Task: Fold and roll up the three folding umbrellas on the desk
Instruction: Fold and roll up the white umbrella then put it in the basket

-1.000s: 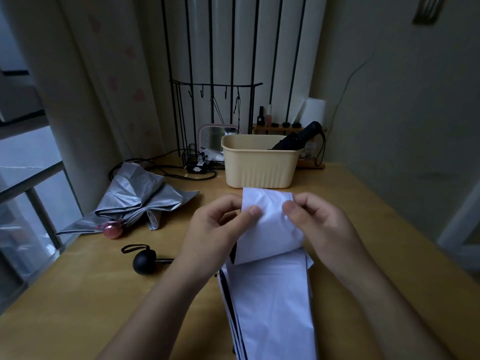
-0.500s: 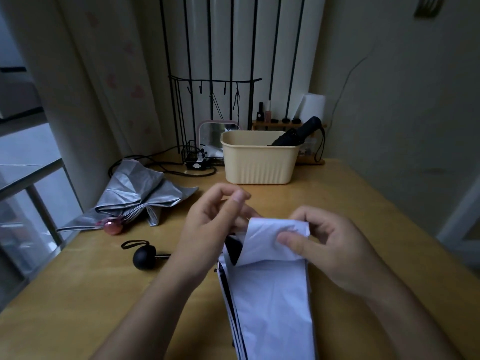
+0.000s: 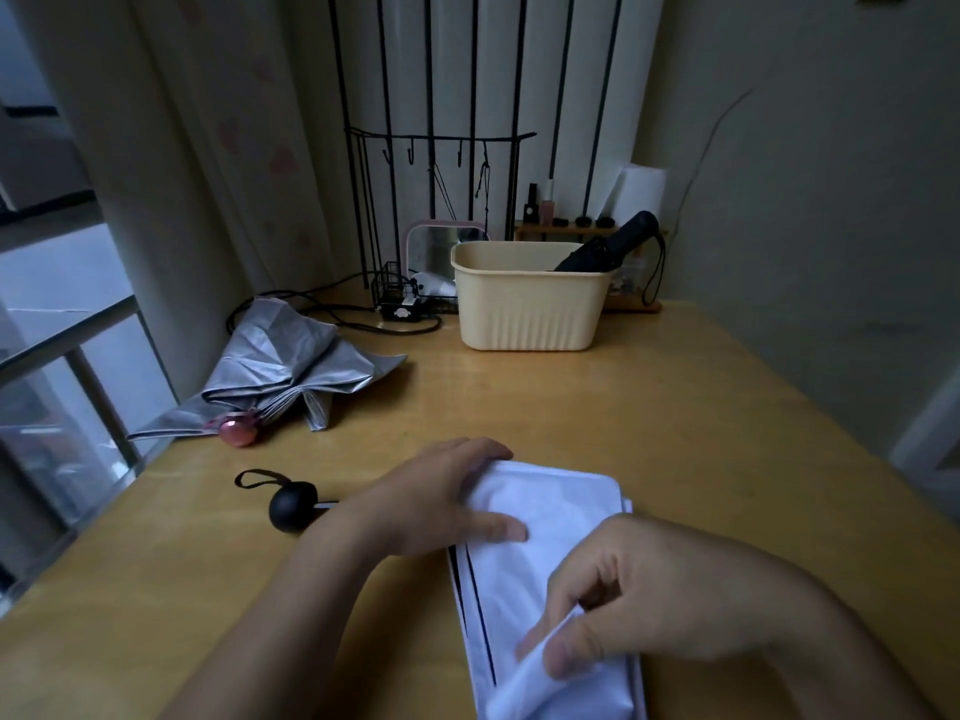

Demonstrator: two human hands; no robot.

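Note:
A white folding umbrella (image 3: 540, 517) lies flat on the wooden desk (image 3: 649, 423) in front of me, its panels stacked and its far end folded over. Its black round handle (image 3: 292, 506) with a wrist loop sticks out to the left. My left hand (image 3: 441, 498) presses on the far left part of the white fabric, thumb on top. My right hand (image 3: 654, 610) pinches a flap of the fabric near me. A silver umbrella (image 3: 291, 366) with a pink handle (image 3: 238, 430) lies loose at the left. A rolled black umbrella (image 3: 608, 249) stands slanted in the cream basket (image 3: 530, 309).
A black wire rack (image 3: 436, 210), a small mirror (image 3: 441, 241) and cables (image 3: 332, 309) sit behind the basket. A small wooden shelf (image 3: 576, 228) holds bottles at the back. A window rail (image 3: 78, 356) runs along the desk's left edge; a wall stands to the right.
The raised white flap has been folded down flat onto the umbrella. My left hand dropped onto the fabric and my right hand moved toward me, pinching a lower flap.

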